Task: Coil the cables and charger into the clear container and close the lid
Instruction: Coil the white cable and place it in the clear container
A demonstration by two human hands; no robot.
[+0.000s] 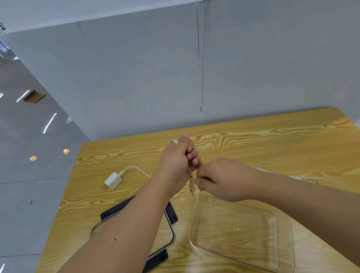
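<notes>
Left hand point(177, 161) and right hand point(221, 179) are both pinching a white cable point(190, 180), grips clamped, above the far rim of the open clear container point(284, 243); the charger point(113, 180) is lying well clear toward the bench point(264, 140) left edge.

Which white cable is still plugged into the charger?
The cable lying on the table left of the hands; its end goes into the white charger. The other cable, on the right, shows no charger.
</notes>
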